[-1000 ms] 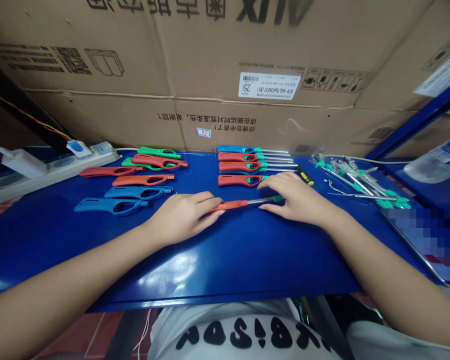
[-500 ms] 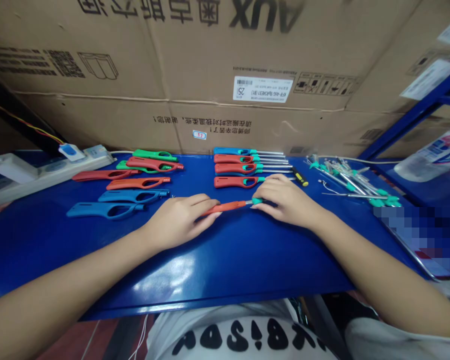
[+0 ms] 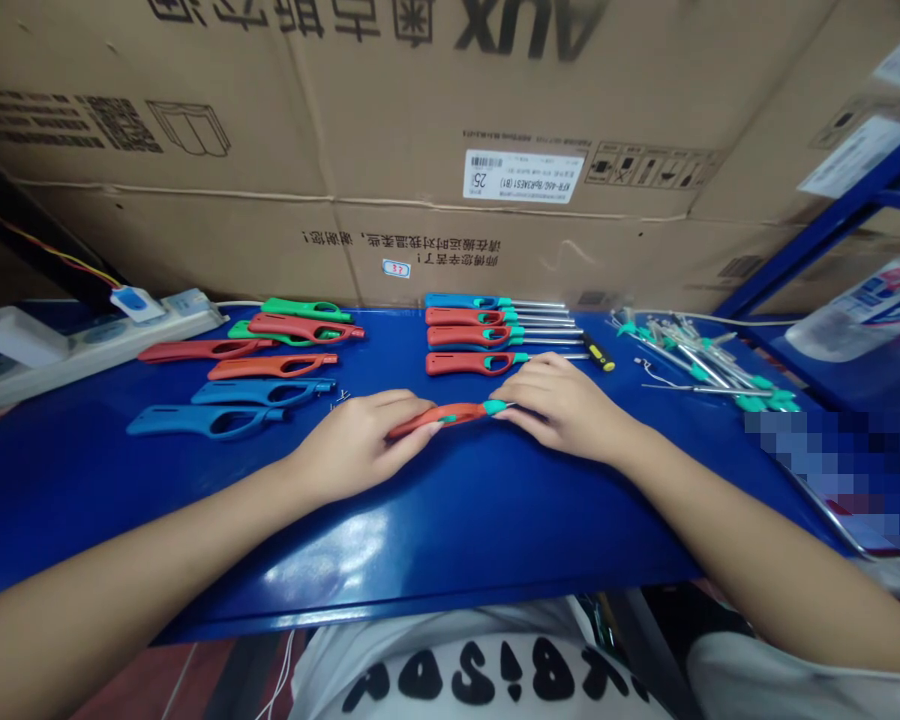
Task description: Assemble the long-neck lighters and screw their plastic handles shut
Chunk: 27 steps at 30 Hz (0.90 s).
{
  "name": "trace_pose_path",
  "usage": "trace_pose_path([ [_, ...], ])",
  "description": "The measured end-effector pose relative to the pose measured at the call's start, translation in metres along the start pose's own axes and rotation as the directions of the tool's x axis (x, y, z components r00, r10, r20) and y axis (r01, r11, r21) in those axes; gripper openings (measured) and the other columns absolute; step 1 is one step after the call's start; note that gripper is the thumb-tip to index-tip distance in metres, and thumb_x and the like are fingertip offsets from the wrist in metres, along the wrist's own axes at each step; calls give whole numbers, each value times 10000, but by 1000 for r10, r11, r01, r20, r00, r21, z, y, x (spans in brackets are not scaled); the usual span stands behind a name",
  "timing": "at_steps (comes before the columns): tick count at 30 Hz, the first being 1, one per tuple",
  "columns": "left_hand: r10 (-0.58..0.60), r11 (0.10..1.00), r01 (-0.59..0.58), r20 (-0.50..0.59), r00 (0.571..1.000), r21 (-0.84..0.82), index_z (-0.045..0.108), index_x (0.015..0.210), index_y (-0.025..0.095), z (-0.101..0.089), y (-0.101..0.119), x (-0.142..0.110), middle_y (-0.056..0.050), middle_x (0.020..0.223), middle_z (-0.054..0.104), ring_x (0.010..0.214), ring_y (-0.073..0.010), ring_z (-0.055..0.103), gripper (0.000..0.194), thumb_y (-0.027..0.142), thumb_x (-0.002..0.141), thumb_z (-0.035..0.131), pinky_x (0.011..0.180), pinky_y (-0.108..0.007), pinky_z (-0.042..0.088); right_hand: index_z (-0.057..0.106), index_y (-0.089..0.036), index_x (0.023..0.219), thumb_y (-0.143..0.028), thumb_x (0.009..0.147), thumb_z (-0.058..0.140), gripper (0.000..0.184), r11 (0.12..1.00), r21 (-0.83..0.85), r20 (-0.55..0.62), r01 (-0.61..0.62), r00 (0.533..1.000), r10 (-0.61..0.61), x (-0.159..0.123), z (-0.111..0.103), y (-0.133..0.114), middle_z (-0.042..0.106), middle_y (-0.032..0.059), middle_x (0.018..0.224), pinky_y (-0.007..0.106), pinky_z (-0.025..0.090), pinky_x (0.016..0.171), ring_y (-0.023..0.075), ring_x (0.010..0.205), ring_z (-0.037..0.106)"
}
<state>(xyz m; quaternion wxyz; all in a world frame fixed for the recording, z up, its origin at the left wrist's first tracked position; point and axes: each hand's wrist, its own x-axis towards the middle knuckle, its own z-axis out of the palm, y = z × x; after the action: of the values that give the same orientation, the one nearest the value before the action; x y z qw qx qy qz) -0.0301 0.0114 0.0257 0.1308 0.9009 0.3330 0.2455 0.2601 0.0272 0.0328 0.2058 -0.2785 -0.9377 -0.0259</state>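
Observation:
Between my hands is an orange-red gas lighter [image 3: 461,411] with a green collar at its right end. My left hand [image 3: 360,435] is closed round the lighter's handle. With fingers pinched, my right hand [image 3: 559,405] grips the metal tube at the green collar; most of the tube is hidden by the hand. Just behind lie several lighters with tubes, one blue [image 3: 457,300] and the others red [image 3: 457,364]. To the left are several lighter handles without tubes, blue [image 3: 202,421], orange [image 3: 270,367], red [image 3: 304,327] and green [image 3: 307,308].
A pile of metal tubes with green collars [image 3: 709,360] lies at the right. A yellow-black screwdriver [image 3: 600,352] rests near the lighters. A power strip [image 3: 105,340] is at the left, a large cardboard box [image 3: 270,230] behind the blue table [image 3: 420,540]. A plastic bottle [image 3: 847,310] lies far right.
The green collar has slid left along the tube to the lighter's orange-red body, my right hand moving with it. My left hand has kept hold of the handle.

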Motion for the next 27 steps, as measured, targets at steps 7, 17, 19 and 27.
trace_pose_path([
  [7,-58,987,45,-79,995,-154,719,925,157,6,8,1,-5,747,677,617,-109,569,249,309,1011,541,597,-223,428,669,-132,1029,-186,1010,507,172,984,-103,-121,145,980,-157,2,6,-10,752,96,918,358,451,788,195,816,634],
  [17,215,960,-183,-135,967,213,682,1003,136,6,10,-7,-38,825,715,653,-139,665,175,241,995,542,595,-233,488,671,-111,1007,-161,982,533,148,984,-55,-121,172,977,-178,1,9,-13,739,107,858,354,475,743,191,763,637],
  [19,260,934,-211,-144,955,288,678,1020,136,7,9,-8,-39,855,740,651,-146,688,170,245,989,552,572,-242,498,674,-111,986,-167,982,536,149,981,-71,-128,179,974,-187,1,9,-13,740,103,847,355,477,734,190,746,631],
  [27,277,933,-223,-168,946,283,672,1055,151,4,7,-7,-40,909,764,701,-142,720,162,240,986,555,608,-238,548,667,-127,995,-170,980,564,113,970,-172,-200,171,958,-204,2,9,-16,744,89,848,344,464,712,180,749,632],
])
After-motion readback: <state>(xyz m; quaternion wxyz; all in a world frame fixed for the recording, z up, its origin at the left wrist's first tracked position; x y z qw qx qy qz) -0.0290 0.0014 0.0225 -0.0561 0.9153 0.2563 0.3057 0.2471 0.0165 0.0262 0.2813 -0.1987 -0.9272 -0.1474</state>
